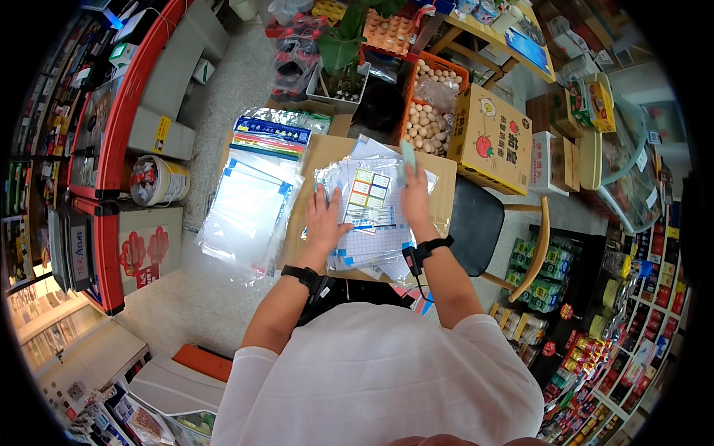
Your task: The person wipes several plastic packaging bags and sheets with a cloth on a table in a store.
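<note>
My left hand [323,217] lies flat, fingers apart, on the left side of a loose pile of clear plastic sleeves with grid-lined sheets [368,245]. My right hand [416,198] grips a pale green flat piece [408,159], possibly a card or scraper, at the pile's right side. Between the hands is a label sheet [368,192] with coloured frames, on or under the clear film. A second stack of shiny plastic sleeves [245,200] lies left of my left hand. Behind it sit packaged sleeves with a blue printed header [273,131]. Cardboard [440,170] lies underneath.
A black-seated chair [474,228] stands at the right. Beyond are a yellow-brown carton [493,139], an orange crate of eggs [429,120] and a potted plant [340,72]. A white bucket [162,181] stands by the red-edged counter [114,139] on the left.
</note>
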Action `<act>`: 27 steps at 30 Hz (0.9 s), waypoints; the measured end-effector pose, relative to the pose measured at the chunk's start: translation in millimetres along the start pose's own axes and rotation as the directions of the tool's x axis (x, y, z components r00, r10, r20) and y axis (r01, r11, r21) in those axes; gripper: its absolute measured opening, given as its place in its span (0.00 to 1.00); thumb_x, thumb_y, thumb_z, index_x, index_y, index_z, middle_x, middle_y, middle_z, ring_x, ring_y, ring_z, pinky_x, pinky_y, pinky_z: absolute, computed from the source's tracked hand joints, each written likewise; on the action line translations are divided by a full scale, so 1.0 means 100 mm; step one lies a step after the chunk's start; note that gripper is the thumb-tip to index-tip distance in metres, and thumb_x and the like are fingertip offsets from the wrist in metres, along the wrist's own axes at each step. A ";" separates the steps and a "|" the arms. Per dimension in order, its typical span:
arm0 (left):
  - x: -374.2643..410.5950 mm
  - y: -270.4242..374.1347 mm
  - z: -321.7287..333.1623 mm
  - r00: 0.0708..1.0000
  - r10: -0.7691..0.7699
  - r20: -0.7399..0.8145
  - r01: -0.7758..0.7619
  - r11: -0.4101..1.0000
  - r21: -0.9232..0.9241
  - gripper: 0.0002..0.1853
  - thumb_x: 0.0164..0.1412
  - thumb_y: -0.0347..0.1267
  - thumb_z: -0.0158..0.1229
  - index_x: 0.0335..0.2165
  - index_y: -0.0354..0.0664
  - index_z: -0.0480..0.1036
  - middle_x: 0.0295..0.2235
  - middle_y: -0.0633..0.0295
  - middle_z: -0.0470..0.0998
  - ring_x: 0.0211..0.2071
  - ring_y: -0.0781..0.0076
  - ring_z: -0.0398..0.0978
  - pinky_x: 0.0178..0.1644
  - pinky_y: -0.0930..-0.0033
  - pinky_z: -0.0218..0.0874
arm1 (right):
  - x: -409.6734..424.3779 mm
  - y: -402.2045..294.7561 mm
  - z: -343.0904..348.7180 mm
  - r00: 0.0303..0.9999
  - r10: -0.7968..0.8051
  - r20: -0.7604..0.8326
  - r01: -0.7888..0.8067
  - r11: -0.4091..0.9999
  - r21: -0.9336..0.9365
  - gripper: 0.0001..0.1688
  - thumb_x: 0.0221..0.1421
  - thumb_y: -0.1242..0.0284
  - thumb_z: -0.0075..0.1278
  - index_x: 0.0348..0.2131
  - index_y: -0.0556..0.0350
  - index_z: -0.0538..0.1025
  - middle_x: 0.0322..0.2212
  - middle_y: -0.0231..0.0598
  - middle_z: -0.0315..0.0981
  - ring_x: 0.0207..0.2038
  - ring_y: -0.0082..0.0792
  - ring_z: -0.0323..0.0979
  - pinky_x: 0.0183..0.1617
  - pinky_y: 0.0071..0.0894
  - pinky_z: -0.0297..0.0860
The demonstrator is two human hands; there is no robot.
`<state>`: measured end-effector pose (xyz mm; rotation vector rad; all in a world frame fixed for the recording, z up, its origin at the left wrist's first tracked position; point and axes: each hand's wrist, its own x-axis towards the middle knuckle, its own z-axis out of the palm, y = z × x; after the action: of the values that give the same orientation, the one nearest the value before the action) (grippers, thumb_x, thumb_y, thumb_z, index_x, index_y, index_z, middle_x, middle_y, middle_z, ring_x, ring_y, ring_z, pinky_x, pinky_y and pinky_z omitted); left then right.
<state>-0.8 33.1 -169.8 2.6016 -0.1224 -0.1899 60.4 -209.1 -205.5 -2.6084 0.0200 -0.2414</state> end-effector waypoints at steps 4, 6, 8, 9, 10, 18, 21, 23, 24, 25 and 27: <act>0.00 -0.03 0.02 1.000 -0.002 0.009 0.003 0.999 -0.052 0.51 0.36 0.36 0.72 0.59 0.45 0.55 0.61 0.41 0.47 0.59 0.37 0.49 0.61 0.51 0.45 | -0.19 0.21 -0.23 0.952 0.306 0.008 -0.293 0.902 0.316 0.19 0.47 0.74 0.47 0.41 0.64 0.74 0.46 0.56 0.66 0.48 0.51 0.66 0.51 0.36 0.63; 0.01 -0.06 0.06 1.000 0.013 0.005 -0.012 0.993 -0.113 0.51 0.36 0.35 0.72 0.59 0.44 0.55 0.61 0.40 0.47 0.59 0.37 0.49 0.62 0.52 0.44 | -0.29 0.24 -0.29 0.871 0.478 0.117 -0.482 0.783 0.393 0.18 0.49 0.67 0.49 0.36 0.64 0.76 0.39 0.56 0.72 0.42 0.51 0.71 0.47 0.37 0.65; 0.02 -0.12 0.09 1.000 0.006 0.026 -0.002 0.991 -0.133 0.52 0.35 0.34 0.72 0.59 0.43 0.54 0.61 0.40 0.45 0.59 0.38 0.48 0.62 0.53 0.44 | -0.31 0.09 -0.45 0.835 0.495 0.241 -0.547 0.792 0.270 0.21 0.50 0.61 0.50 0.35 0.64 0.76 0.33 0.55 0.74 0.38 0.50 0.72 0.44 0.37 0.66; 0.03 -0.14 0.09 0.999 0.007 0.037 -0.002 0.990 -0.143 0.52 0.35 0.33 0.72 0.59 0.43 0.54 0.62 0.40 0.44 0.59 0.38 0.48 0.62 0.54 0.44 | -0.33 0.04 -0.51 0.809 0.507 0.296 -0.573 0.793 0.206 0.23 0.51 0.58 0.50 0.34 0.63 0.77 0.30 0.54 0.75 0.36 0.49 0.73 0.43 0.38 0.67; 0.03 -0.15 0.09 1.000 0.016 0.019 -0.014 0.991 -0.130 0.51 0.35 0.32 0.72 0.59 0.42 0.55 0.60 0.40 0.47 0.59 0.40 0.49 0.62 0.54 0.45 | -0.37 0.07 -0.51 0.826 0.487 0.283 -0.550 0.807 0.215 0.24 0.51 0.57 0.50 0.33 0.63 0.77 0.30 0.54 0.75 0.36 0.49 0.74 0.42 0.38 0.67; -0.09 -0.19 -0.10 0.958 -0.270 0.095 0.287 0.894 -0.345 0.34 0.40 0.29 0.70 0.47 0.33 0.65 0.33 0.52 0.74 0.35 0.59 0.73 0.38 0.64 0.65 | -0.55 0.14 -0.52 0.864 0.416 0.282 -0.494 0.807 0.324 0.25 0.52 0.56 0.50 0.33 0.63 0.76 0.29 0.52 0.76 0.35 0.47 0.74 0.41 0.37 0.67; -0.19 -0.40 0.05 0.930 -0.345 0.126 0.365 0.833 -0.415 0.25 0.45 0.32 0.68 0.41 0.33 0.69 0.26 0.58 0.74 0.27 0.68 0.73 0.30 0.68 0.64 | -0.58 0.11 -0.57 0.879 0.433 0.199 -0.477 0.788 0.389 0.25 0.54 0.56 0.50 0.34 0.63 0.76 0.27 0.51 0.75 0.33 0.44 0.73 0.40 0.35 0.67; -0.21 -0.53 0.11 0.931 -0.323 0.169 0.364 0.801 -0.476 0.20 0.48 0.32 0.66 0.37 0.33 0.70 0.25 0.60 0.74 0.26 0.71 0.71 0.31 0.70 0.64 | -0.60 0.25 -0.51 0.873 0.450 0.189 -0.486 0.759 0.434 0.24 0.55 0.56 0.49 0.34 0.63 0.75 0.28 0.49 0.75 0.33 0.41 0.73 0.40 0.35 0.66; -0.22 -0.60 0.16 0.930 -0.315 0.188 0.367 0.781 -0.505 0.17 0.49 0.33 0.65 0.35 0.33 0.70 0.25 0.60 0.73 0.26 0.73 0.70 0.31 0.70 0.63 | -0.61 0.31 -0.48 0.870 0.455 0.187 -0.487 0.744 0.457 0.24 0.55 0.56 0.49 0.34 0.63 0.75 0.28 0.48 0.75 0.32 0.40 0.73 0.40 0.34 0.66; -0.24 -0.65 0.21 0.934 -0.306 0.185 0.356 0.744 -0.566 0.16 0.50 0.33 0.64 0.34 0.33 0.70 0.26 0.60 0.73 0.26 0.73 0.70 0.31 0.70 0.63 | -0.60 0.31 -0.49 0.873 0.451 0.187 -0.480 0.720 0.502 0.24 0.55 0.57 0.49 0.35 0.63 0.75 0.29 0.47 0.75 0.33 0.39 0.72 0.40 0.34 0.66; -0.26 -0.73 0.29 0.943 -0.283 0.177 0.325 0.658 -0.679 0.14 0.52 0.33 0.62 0.32 0.34 0.70 0.26 0.60 0.74 0.27 0.73 0.71 0.31 0.71 0.63 | -0.60 0.30 -0.50 0.875 0.447 0.185 -0.463 0.665 0.586 0.22 0.56 0.59 0.49 0.38 0.62 0.74 0.30 0.45 0.75 0.34 0.37 0.72 0.41 0.33 0.66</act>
<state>-27.4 84.7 -228.4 1.8203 0.3229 -0.3533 -6.0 -256.1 -187.8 -1.8621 0.5031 -0.0161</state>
